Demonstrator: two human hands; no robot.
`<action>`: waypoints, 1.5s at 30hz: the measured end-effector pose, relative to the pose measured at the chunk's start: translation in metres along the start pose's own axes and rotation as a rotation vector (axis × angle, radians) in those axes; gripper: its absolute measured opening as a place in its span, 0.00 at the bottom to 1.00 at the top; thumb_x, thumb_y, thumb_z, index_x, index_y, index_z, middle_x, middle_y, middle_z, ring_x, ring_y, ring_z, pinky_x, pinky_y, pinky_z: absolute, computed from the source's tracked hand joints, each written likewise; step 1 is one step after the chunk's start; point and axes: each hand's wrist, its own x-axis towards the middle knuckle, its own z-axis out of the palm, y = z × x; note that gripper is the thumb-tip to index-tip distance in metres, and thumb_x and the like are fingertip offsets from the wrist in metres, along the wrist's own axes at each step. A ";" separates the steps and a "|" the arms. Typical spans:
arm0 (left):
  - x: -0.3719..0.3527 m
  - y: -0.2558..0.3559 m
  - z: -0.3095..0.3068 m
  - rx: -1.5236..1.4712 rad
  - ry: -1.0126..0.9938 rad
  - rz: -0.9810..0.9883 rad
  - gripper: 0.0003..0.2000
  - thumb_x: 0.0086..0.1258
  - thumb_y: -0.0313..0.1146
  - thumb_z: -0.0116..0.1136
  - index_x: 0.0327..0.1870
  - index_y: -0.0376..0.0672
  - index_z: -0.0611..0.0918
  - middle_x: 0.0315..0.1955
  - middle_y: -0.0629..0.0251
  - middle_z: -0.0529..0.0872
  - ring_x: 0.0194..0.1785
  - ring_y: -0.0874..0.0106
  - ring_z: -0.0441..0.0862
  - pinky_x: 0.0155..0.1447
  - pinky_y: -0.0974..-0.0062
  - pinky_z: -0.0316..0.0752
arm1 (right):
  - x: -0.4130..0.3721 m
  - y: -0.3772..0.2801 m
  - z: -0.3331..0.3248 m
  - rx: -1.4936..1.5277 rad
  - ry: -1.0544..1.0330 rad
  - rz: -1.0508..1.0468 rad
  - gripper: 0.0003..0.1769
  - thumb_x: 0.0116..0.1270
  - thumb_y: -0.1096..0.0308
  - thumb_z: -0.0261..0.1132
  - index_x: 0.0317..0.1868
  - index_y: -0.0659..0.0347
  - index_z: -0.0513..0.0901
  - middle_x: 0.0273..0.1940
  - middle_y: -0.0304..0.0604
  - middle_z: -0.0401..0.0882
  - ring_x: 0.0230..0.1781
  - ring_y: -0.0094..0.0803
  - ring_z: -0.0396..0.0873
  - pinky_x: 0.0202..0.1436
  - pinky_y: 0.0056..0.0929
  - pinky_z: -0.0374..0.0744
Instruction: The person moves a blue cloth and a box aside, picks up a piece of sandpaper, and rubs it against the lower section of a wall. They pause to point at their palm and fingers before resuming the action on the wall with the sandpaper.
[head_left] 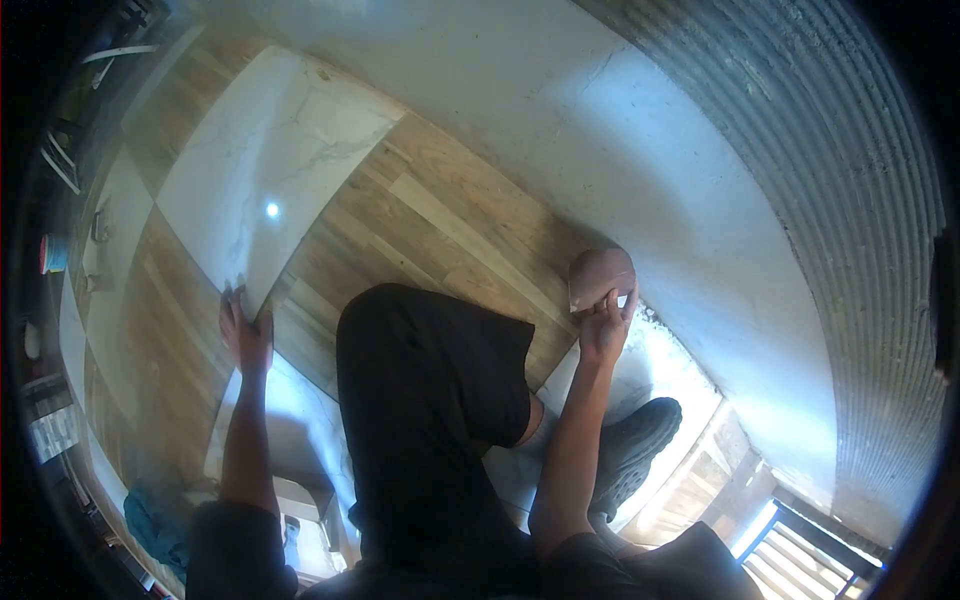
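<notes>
My left hand [247, 330] rests on the tiled floor with its fingers apart, where white marble-look tile [290, 120] meets wood-look tile [385, 235]. It holds nothing that I can see. My right hand [606, 330] is closed on the lower edge of a pinkish-brown piece [600, 277], rounded at the top with a pointed corner at the left. Its exact kind I cannot make out. The piece is at the edge of the wood-look tile, close to the foot of the wall.
A smooth pale wall [530, 90] runs along the right, with a ridged grey surface [790, 110] above it. My bent knee [400, 330] and dark shoe [640, 445] are between my arms. A slatted frame [800, 560] stands lower right; a teal cloth [155, 525] lies lower left.
</notes>
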 end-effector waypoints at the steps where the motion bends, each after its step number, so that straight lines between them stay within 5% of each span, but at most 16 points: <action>1: 0.001 0.000 0.000 -0.013 0.000 0.010 0.33 0.67 0.43 0.62 0.75 0.51 0.68 0.76 0.52 0.64 0.77 0.49 0.61 0.78 0.46 0.55 | 0.000 0.000 0.000 -0.003 -0.003 0.005 0.38 0.71 0.72 0.68 0.77 0.57 0.61 0.58 0.45 0.78 0.54 0.37 0.80 0.56 0.38 0.79; 11: 0.002 0.003 -0.002 -0.017 -0.009 0.018 0.33 0.69 0.46 0.62 0.74 0.49 0.68 0.75 0.50 0.64 0.76 0.48 0.61 0.77 0.47 0.56 | 0.004 0.006 -0.008 -0.069 0.057 0.092 0.32 0.73 0.74 0.65 0.75 0.54 0.66 0.56 0.43 0.80 0.52 0.35 0.81 0.56 0.35 0.79; 28: 0.001 -0.006 0.003 -0.013 0.006 0.047 0.33 0.69 0.45 0.61 0.75 0.51 0.67 0.76 0.50 0.63 0.77 0.47 0.60 0.77 0.46 0.55 | 0.003 0.006 -0.001 -0.135 0.165 0.124 0.27 0.74 0.77 0.59 0.72 0.68 0.68 0.61 0.51 0.79 0.61 0.41 0.80 0.64 0.40 0.78; 38: 0.001 -0.007 0.005 0.003 0.031 0.077 0.33 0.68 0.43 0.62 0.75 0.51 0.67 0.76 0.52 0.63 0.77 0.48 0.60 0.77 0.46 0.55 | -0.001 0.004 0.007 -0.173 0.203 0.145 0.28 0.74 0.78 0.57 0.73 0.68 0.67 0.62 0.51 0.77 0.61 0.40 0.78 0.65 0.39 0.78; 45: 0.002 0.003 -0.003 0.014 -0.011 0.000 0.33 0.68 0.42 0.62 0.75 0.51 0.67 0.76 0.52 0.64 0.77 0.48 0.60 0.78 0.47 0.56 | -0.002 0.001 0.004 -0.019 0.204 -0.007 0.26 0.74 0.80 0.59 0.71 0.65 0.69 0.63 0.52 0.78 0.61 0.43 0.79 0.65 0.43 0.78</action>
